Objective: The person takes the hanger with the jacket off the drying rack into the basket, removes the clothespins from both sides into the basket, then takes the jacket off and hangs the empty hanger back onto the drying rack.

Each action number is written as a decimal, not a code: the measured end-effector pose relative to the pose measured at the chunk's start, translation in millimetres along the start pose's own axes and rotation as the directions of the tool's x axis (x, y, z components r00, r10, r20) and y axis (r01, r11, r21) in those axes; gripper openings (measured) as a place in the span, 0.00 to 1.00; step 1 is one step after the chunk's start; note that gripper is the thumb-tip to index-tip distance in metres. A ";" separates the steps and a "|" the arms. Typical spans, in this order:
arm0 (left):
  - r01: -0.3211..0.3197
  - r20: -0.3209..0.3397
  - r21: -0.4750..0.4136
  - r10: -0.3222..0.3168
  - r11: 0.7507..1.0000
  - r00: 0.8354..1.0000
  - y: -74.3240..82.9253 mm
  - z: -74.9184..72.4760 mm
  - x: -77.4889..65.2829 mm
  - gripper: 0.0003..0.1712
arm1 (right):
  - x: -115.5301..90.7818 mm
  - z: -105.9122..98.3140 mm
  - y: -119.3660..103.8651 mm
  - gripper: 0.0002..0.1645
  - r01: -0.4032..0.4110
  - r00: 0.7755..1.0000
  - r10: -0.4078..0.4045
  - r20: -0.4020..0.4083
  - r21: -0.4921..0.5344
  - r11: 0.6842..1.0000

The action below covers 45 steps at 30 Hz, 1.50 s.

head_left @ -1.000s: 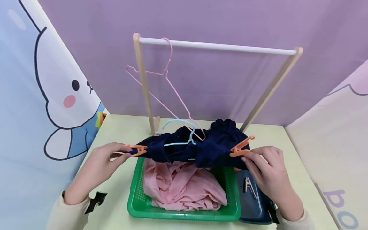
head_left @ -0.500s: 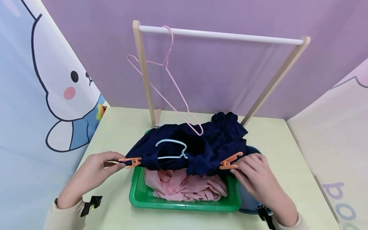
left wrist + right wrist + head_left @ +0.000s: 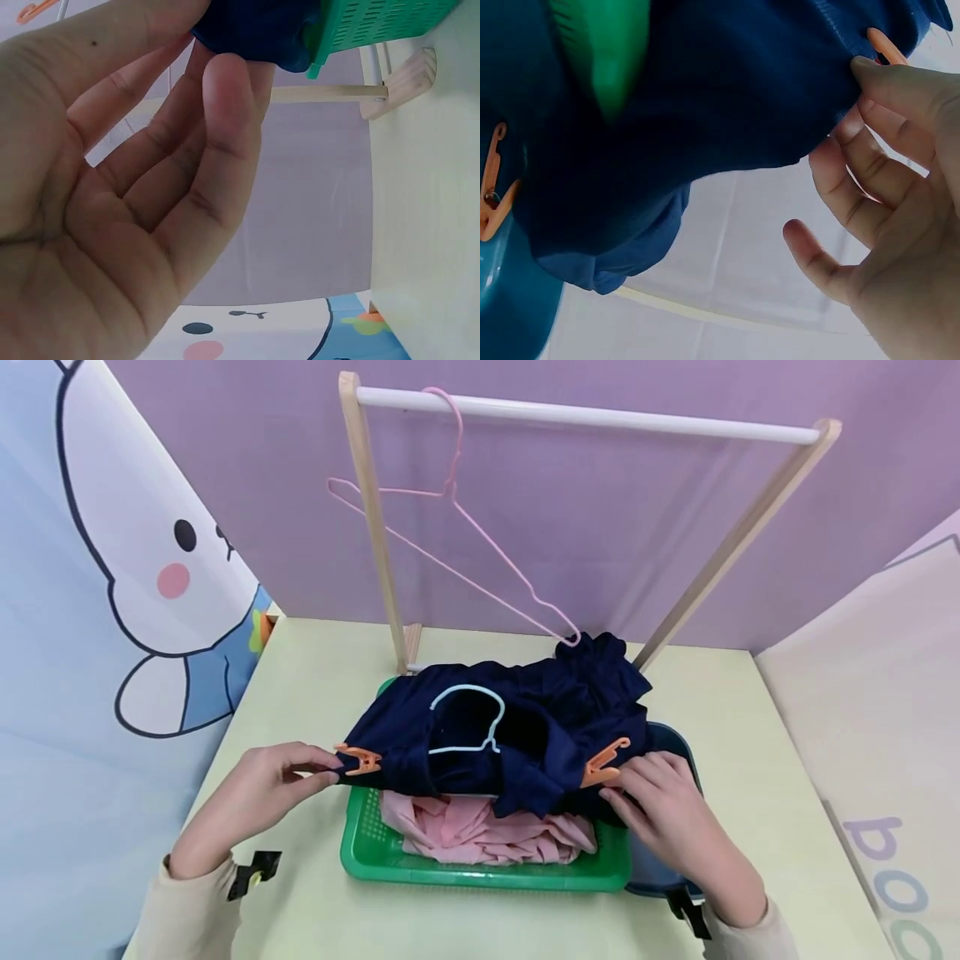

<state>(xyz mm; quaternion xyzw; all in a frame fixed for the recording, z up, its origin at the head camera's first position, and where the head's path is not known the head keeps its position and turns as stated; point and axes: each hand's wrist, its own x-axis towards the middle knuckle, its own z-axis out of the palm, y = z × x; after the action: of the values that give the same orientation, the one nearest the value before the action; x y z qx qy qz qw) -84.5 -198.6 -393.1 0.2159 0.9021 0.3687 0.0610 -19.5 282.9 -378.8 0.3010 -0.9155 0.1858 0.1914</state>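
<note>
the left hand [image 3: 273, 783] pinches the near-left corner of a navy cloth garment [image 3: 551, 752] beside an orange plastic peg [image 3: 366, 760]; the right hand [image 3: 663, 806] pinches its near-right edge beside another orange peg [image 3: 600, 767]. the garment, a light blue hooked hanger [image 3: 459, 749] at its opening, covers much of a perforated green plastic basket's [image 3: 480, 877] far edge on the pale table [image 3: 300, 668].

Bright, even head view; dimmer, softer wrist views.
</note>
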 end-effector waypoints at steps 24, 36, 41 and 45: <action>0.073 -0.002 -0.130 -0.074 0.989 0.997 -15.2 9.2 13.1 0.10 | -0.5 10.9 23.1 0.21 -0.188 0.977 0.207 -0.045 0.265 0.946; 0.125 0.010 -0.143 -0.125 0.982 0.992 -16.5 10.8 13.6 0.18 | 5.3 9.2 19.6 0.19 -0.366 0.905 0.425 0.004 0.517 0.774; 0.166 0.028 -0.217 -0.164 0.962 0.986 -18.3 11.4 13.8 0.25 | 7.8 11.4 18.6 0.19 -0.365 0.897 0.442 0.012 0.583 0.726; 0.186 0.035 -0.265 -0.183 0.946 0.982 -20.3 12.1 13.6 0.26 | 8.5 15.1 18.3 0.18 -0.355 0.899 0.438 0.009 0.600 0.717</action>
<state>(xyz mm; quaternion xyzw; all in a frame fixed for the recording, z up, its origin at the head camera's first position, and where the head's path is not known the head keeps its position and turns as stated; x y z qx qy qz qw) -100.5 -197.9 -415.3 0.1222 0.8601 0.4785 0.1280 -40.9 285.6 -391.9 0.1286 -0.8404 0.5158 0.1053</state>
